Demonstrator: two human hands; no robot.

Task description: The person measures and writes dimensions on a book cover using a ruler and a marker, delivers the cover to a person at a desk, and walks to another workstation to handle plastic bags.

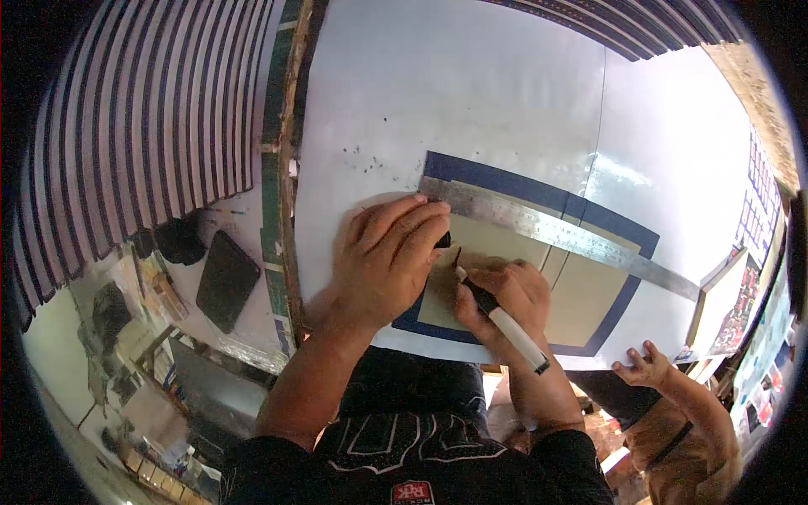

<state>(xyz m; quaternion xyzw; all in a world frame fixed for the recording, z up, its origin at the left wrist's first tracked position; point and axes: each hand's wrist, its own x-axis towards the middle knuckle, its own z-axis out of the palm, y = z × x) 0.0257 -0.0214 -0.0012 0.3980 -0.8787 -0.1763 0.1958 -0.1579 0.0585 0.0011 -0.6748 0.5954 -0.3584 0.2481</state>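
Observation:
A white and black marker (515, 337) is held in my right hand (513, 299), its tip close to a short dark mark on a beige board (497, 244). Dark blue borders (505, 181) frame this board, and a narrow strip divides it towards the right. Across its upper part lies a long metal ruler (547, 225), slanting down to the right past the border. My left hand (391, 252) rests at the ruler's left end, fingertips on its edge. Between its bent fingers and thumb shows a small black piece, which looks like a marker cap (443, 240).
The white tabletop (454, 93) has dark specks on the left. Striped material (151, 126) hangs or lies at the left, near a dark flat object (228, 282). Another person's hand (644, 367) touches the table's near right edge, close to a stack of printed sheets (724, 303).

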